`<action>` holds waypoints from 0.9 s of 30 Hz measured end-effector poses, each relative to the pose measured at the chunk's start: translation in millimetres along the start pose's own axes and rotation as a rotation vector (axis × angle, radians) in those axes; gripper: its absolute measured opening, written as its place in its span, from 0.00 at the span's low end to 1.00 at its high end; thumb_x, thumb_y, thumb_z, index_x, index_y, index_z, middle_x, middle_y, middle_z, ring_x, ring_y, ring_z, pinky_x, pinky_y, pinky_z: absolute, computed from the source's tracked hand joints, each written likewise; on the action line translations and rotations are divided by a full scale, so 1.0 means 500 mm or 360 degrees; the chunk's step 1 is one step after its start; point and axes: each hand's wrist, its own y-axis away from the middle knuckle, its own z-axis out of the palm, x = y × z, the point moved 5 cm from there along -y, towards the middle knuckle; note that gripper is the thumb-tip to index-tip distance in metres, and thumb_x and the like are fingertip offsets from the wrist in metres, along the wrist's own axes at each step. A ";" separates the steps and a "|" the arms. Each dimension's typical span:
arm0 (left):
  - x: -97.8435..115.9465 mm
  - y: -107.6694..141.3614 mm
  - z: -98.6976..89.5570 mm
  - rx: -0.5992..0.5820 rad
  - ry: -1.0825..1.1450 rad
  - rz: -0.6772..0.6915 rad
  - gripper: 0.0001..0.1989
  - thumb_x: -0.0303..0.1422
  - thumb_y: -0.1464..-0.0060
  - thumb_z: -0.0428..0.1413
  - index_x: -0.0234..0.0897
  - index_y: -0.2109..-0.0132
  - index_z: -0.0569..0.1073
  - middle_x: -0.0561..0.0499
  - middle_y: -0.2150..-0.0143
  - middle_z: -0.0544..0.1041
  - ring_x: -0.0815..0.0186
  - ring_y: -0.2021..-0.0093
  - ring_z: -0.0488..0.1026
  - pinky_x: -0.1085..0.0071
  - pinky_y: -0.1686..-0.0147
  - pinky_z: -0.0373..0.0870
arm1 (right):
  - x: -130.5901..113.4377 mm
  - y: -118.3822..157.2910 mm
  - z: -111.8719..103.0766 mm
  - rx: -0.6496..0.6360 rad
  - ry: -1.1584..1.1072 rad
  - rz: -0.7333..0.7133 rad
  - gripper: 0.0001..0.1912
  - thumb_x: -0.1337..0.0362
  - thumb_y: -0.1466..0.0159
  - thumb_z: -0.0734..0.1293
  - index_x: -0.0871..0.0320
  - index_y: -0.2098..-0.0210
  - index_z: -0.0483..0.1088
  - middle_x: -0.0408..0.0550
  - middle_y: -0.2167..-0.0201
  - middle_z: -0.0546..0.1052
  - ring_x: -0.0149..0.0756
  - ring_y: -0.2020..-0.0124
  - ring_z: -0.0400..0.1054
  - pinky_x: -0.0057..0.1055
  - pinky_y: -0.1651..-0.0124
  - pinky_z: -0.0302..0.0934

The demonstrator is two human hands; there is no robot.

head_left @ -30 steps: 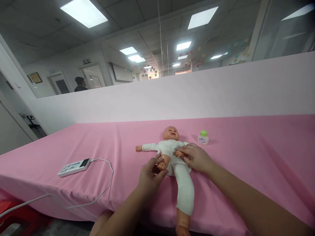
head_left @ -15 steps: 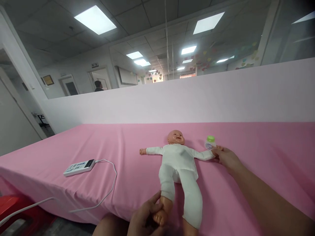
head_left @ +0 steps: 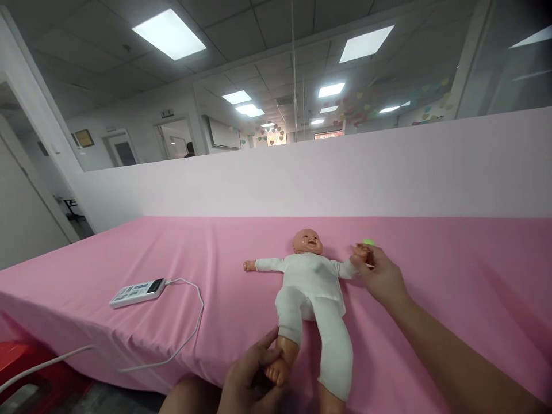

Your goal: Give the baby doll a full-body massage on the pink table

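A baby doll (head_left: 314,282) in a white cloth suit lies on its back on the pink sheet (head_left: 233,241), its head toward the wall. My left hand (head_left: 254,376) is closed around the doll's bare foot and ankle at the near left. With my right hand (head_left: 379,273) I grip the doll's wrist on the right side, its small hand showing above my fingers. Behind that hand only the green lid of a small jar (head_left: 368,242) shows; its body is hidden. The doll's other arm stretches out to the left, untouched.
On the left of the sheet lies a white power bank (head_left: 137,292) with a white cable (head_left: 199,322) running off the near edge. A red stool (head_left: 26,374) stands at the lower left. A low white wall (head_left: 323,178) with glass above borders the far side.
My right hand has moved left and a little up, bending the doll's arm inward and covering most of the jar. My left hand keeps its grip on the foot. The person beyond the glass has shifted.
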 end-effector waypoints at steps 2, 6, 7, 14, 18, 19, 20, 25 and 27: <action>0.020 -0.030 0.010 -0.0011 -0.0031 0.0015 0.17 0.31 0.50 0.67 0.42 0.51 0.80 0.39 0.34 0.74 0.48 0.43 0.80 0.63 0.55 0.82 | -0.047 0.026 0.026 -0.0145 -0.0001 -0.0217 0.21 0.51 0.34 0.68 0.47 0.43 0.74 0.46 0.47 0.81 0.44 0.54 0.79 0.40 0.51 0.74; 0.050 -0.104 0.029 0.0023 -0.0122 -0.0008 0.18 0.28 0.52 0.67 0.40 0.52 0.80 0.38 0.35 0.75 0.52 0.50 0.83 0.66 0.61 0.82 | -0.108 0.078 0.074 -0.0397 0.0137 -0.0738 0.17 0.56 0.31 0.66 0.45 0.44 0.76 0.45 0.47 0.82 0.46 0.49 0.77 0.43 0.46 0.73; 0.054 -0.123 0.034 0.0042 -0.0100 -0.0012 0.18 0.28 0.53 0.67 0.39 0.53 0.80 0.38 0.35 0.76 0.52 0.49 0.82 0.66 0.60 0.81 | -0.117 0.087 0.083 -0.0449 0.0174 -0.0853 0.17 0.58 0.30 0.65 0.45 0.44 0.76 0.45 0.47 0.82 0.46 0.48 0.77 0.44 0.46 0.72; 0.036 -0.203 0.092 -0.0032 0.0154 -0.0151 0.17 0.30 0.54 0.69 0.36 0.55 0.79 0.36 0.33 0.73 0.52 0.47 0.81 0.63 0.56 0.80 | -0.146 0.109 0.111 -0.0662 0.0287 -0.1255 0.16 0.70 0.32 0.63 0.49 0.54 0.80 0.48 0.50 0.82 0.45 0.50 0.76 0.44 0.48 0.72; 0.024 -0.199 0.107 -0.0018 0.0183 -0.0138 0.19 0.30 0.56 0.70 0.36 0.54 0.79 0.36 0.34 0.74 0.52 0.48 0.81 0.63 0.56 0.81 | -0.143 0.106 0.114 -0.0703 0.0186 -0.1149 0.15 0.70 0.33 0.63 0.49 0.58 0.80 0.47 0.55 0.83 0.44 0.53 0.76 0.43 0.50 0.72; 0.024 -0.193 0.107 -0.0027 0.0186 -0.0131 0.19 0.30 0.55 0.69 0.36 0.54 0.79 0.36 0.34 0.74 0.52 0.46 0.81 0.63 0.55 0.80 | -0.137 0.103 0.113 -0.0695 0.0129 -0.1091 0.15 0.69 0.33 0.63 0.48 0.56 0.80 0.47 0.54 0.83 0.44 0.52 0.76 0.44 0.49 0.72; 0.026 -0.184 0.104 -0.0030 0.0179 -0.0119 0.18 0.29 0.55 0.69 0.36 0.54 0.79 0.36 0.33 0.74 0.51 0.45 0.80 0.63 0.54 0.80 | -0.127 0.096 0.112 -0.0676 0.0053 -0.1004 0.15 0.67 0.32 0.63 0.47 0.53 0.80 0.47 0.52 0.82 0.45 0.50 0.76 0.45 0.47 0.72; 0.032 -0.103 0.063 0.0025 0.0101 -0.0070 0.19 0.32 0.52 0.69 0.38 0.51 0.79 0.37 0.35 0.75 0.48 0.42 0.79 0.62 0.52 0.80 | -0.022 0.024 0.079 -0.0320 -0.0401 -0.0241 0.19 0.55 0.34 0.69 0.48 0.45 0.76 0.49 0.46 0.81 0.46 0.48 0.77 0.45 0.45 0.74; 0.031 -0.062 0.042 0.0059 0.0149 -0.0044 0.18 0.36 0.51 0.70 0.40 0.53 0.80 0.37 0.36 0.76 0.47 0.42 0.79 0.61 0.50 0.80 | 0.026 -0.008 0.058 -0.0152 -0.0487 -0.0050 0.22 0.52 0.36 0.70 0.51 0.44 0.75 0.50 0.43 0.80 0.47 0.47 0.77 0.45 0.46 0.74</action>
